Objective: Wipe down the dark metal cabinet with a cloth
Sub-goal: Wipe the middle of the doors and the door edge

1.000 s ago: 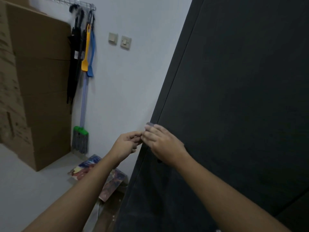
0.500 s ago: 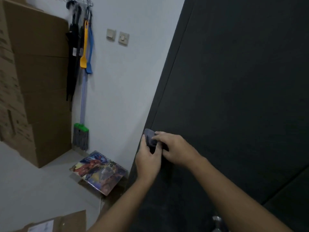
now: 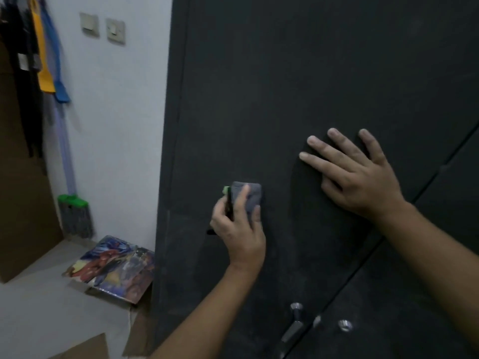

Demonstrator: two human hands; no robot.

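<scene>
The dark metal cabinet (image 3: 298, 73) fills the right two thirds of the head view, its left door facing me. My left hand (image 3: 237, 226) holds a small folded grey cloth (image 3: 251, 194) with a green tag against the door, thumb on one side and fingers curled over it. My right hand (image 3: 355, 174) lies flat on the door to the right of the cloth, fingers straight and spread. A chrome door handle (image 3: 294, 323) and a round lock (image 3: 344, 325) sit low near the seam between the doors.
A white wall with two switches (image 3: 102, 27) stands left of the cabinet. A mop with a green head (image 3: 74, 203), umbrellas and brushes hang there. Cardboard boxes (image 3: 15, 177) stand at far left. A colourful printed box (image 3: 114, 268) lies on the floor by the cabinet's corner.
My right hand let go of the cloth and moved right, flattening on the door. My left hand took the cloth and shifted it right from the cabinet's edge onto the door face.
</scene>
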